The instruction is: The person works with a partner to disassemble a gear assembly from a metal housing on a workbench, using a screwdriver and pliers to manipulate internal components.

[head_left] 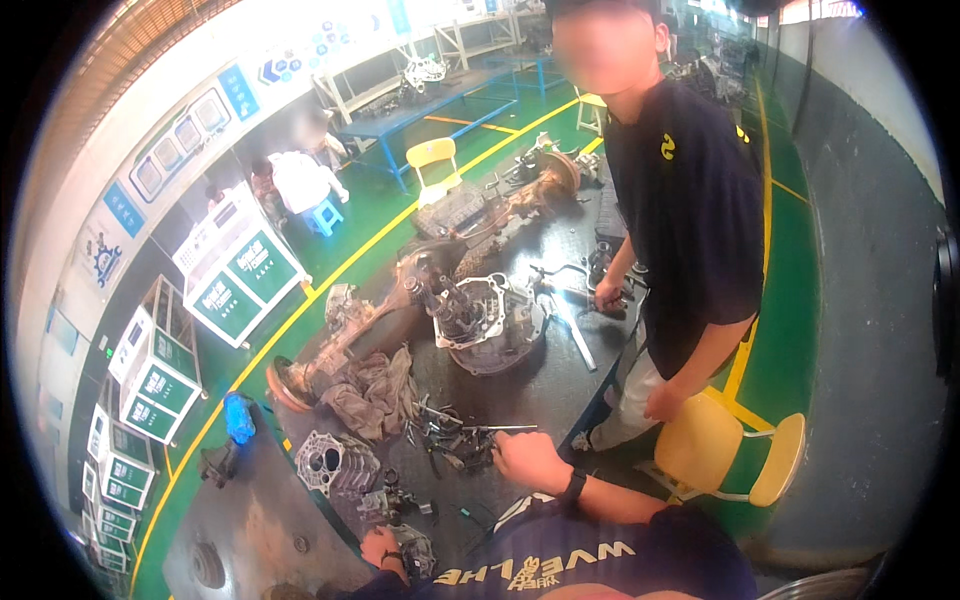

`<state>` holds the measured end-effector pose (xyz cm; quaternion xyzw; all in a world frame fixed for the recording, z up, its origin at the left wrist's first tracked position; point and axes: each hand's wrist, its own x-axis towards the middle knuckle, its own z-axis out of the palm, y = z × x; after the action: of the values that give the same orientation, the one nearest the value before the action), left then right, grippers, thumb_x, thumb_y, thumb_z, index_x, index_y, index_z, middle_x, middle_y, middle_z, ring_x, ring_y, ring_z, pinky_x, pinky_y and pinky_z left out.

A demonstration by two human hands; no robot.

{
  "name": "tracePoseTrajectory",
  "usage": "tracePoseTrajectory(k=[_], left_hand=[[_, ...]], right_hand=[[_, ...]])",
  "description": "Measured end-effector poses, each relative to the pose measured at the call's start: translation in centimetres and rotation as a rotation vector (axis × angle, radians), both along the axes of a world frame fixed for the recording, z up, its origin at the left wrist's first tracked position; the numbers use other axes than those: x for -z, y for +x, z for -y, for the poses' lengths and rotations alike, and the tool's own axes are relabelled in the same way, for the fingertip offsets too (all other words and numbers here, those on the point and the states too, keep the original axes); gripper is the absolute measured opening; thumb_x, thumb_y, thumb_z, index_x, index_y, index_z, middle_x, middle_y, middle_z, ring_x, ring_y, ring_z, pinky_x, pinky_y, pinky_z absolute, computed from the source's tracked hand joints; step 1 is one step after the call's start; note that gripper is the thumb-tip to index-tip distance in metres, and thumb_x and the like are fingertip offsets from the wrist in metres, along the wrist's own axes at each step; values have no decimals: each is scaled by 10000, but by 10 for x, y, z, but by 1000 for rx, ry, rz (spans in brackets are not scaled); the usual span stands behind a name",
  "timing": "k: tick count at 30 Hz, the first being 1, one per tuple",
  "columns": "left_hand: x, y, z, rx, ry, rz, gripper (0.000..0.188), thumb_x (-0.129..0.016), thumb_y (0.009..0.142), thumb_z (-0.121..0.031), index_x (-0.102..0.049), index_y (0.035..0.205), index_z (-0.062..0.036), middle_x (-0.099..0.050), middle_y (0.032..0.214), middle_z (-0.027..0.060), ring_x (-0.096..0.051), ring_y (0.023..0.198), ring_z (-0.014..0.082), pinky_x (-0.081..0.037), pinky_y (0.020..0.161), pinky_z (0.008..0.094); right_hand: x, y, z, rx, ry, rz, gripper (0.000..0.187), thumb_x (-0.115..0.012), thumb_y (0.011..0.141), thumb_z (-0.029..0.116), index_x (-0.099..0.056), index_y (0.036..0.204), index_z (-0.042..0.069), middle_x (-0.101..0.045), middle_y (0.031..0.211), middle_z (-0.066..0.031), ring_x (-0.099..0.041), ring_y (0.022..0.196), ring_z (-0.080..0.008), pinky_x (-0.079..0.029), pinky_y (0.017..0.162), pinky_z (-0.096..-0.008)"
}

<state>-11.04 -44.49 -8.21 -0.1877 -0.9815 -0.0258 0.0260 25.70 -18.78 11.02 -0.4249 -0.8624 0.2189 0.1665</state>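
My right hand (532, 462) is closed in a loose fist beside a cluster of shift forks and rods (455, 437) on the dark worktable (483, 398). Just above its knuckles lies a thin metal rod (508, 428). Whatever its fingers grip is hidden. Down by the near left edge of the table, my left hand (379, 547) is next to a small metal casing (414, 546); its fingers are too small and blurred to read. Between the hands and the far parts stands a ribbed gearbox housing (345, 465), with small metal fittings (388, 500) in front of it.
A person (685, 200) stands at the table's right side, one hand near metal parts. An open gearbox (468, 315), a rusty axle (350, 345) and a grey rag (375, 395) lie across the table. Yellow chairs (700, 440) stand at right. A second table (240, 530) adjoins at left.
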Motion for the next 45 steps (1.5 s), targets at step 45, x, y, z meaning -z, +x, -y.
tracePoseTrajectory(k=[45], left_hand=[[3,-2,11,15,14,-1,411,-590,953,-430,-801,895,-82,-778,939,172,-734,911,423,-558,776,568]], right_hand=[[-116,32,7,-149,-25,-814,301,-717,982,174,-710,1224,-4,-754,1020,-206,-753,881,-339,-577,769,-415]])
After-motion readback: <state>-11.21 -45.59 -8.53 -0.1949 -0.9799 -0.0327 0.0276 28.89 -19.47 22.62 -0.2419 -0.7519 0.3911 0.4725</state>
